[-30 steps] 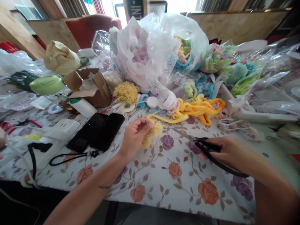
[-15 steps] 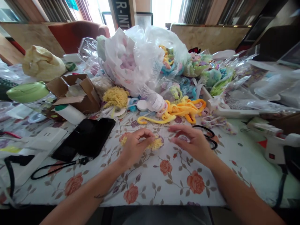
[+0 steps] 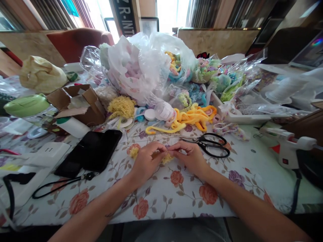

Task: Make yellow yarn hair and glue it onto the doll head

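Note:
My left hand (image 3: 145, 163) and my right hand (image 3: 189, 156) meet over the flowered tablecloth (image 3: 176, 195), both pinched on a small piece of fuzzy yellow yarn (image 3: 165, 158) between them. A second tuft of the yellow yarn (image 3: 133, 152) lies just left of my left hand. Black-handled scissors (image 3: 210, 144) lie on the cloth right behind my right hand, untouched.
Two black phones (image 3: 92, 153) with a lanyard lie left of my hands. A white glue gun (image 3: 285, 143) stands at the right. Behind are orange-yellow yarn strips (image 3: 194, 117), a yellow pom-pom (image 3: 121, 107), a cardboard box (image 3: 78, 102) and plastic bags of plush pieces (image 3: 141, 67).
My right hand set the scissors down on the cloth and came left to join my left hand on the yellow yarn. The view shifted slightly left.

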### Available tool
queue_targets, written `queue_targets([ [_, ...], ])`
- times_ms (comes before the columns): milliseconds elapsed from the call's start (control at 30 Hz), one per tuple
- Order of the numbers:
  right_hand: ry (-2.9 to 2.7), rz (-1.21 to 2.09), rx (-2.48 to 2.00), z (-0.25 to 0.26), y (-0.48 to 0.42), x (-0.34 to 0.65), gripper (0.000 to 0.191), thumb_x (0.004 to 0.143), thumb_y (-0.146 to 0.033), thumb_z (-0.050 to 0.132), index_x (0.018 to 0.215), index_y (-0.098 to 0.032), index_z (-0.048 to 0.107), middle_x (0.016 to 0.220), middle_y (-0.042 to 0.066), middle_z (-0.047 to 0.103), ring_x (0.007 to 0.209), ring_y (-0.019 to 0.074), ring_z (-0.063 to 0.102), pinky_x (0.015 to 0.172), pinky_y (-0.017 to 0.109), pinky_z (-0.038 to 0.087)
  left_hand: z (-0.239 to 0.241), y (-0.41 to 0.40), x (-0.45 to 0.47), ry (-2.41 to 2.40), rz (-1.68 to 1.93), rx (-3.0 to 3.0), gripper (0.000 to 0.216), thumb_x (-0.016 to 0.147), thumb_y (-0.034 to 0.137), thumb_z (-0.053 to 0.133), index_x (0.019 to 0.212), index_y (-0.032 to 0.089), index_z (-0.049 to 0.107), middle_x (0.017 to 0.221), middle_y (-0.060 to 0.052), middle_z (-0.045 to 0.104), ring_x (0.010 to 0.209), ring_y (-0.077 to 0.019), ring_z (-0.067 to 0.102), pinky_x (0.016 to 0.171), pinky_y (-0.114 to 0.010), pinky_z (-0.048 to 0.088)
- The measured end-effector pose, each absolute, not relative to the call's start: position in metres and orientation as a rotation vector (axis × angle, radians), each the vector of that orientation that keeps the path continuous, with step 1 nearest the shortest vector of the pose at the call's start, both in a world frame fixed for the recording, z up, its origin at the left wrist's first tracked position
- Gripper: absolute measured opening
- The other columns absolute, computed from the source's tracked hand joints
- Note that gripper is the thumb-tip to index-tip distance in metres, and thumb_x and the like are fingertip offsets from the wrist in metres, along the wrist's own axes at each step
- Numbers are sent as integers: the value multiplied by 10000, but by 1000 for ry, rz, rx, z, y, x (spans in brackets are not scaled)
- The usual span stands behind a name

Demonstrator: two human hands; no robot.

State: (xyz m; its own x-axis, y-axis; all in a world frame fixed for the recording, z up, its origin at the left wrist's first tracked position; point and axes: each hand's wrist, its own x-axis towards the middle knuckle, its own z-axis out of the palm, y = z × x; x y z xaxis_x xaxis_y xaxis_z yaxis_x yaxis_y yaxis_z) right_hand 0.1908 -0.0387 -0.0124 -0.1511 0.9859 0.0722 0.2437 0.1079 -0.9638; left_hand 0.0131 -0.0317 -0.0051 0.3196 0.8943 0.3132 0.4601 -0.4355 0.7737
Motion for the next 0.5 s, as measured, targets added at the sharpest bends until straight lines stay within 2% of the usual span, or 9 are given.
queue_targets([
  [133, -1289, 1287, -1271, -12, -35, 199, 191, 724, -337, 700, 825, -175, 712, 731, 5, 671, 629, 115, 565, 557, 220, 424, -8, -30, 12, 1225, 966, 2070, 86, 842, 215, 558, 768, 201, 599, 773, -9, 649, 731, -141, 605, 700, -249, 485],
  [200, -1072, 1381, -1255, -12, -31, 204, 235, 680, -344, 745, 832, -169, 709, 693, -9, 651, 586, 92, 535, 521, 202, 398, -11, -29, 11, 1266, 968, 2098, 66, 847, 248, 562, 824, 206, 608, 830, -20, 663, 782, -156, 620, 732, -274, 499],
  [333, -732, 1595, -1136, -12, -27, 211, 244, 617, -288, 804, 816, -174, 720, 739, 4, 669, 656, 92, 574, 597, 196, 440, -18, -26, 12, 1370, 1141, 2262, 237, 817, 295, 614, 1042, 219, 600, 1064, -57, 656, 1015, -215, 599, 885, -364, 486],
  [500, -698, 1788, -985, -12, -32, 209, 168, 653, -275, 787, 787, -187, 736, 750, 6, 694, 678, 96, 601, 648, 210, 461, -17, -25, 25, 1065, 1359, 2522, 278, 811, 237, 630, 1083, 195, 597, 1031, -73, 654, 1015, -214, 582, 919, -379, 472],
])
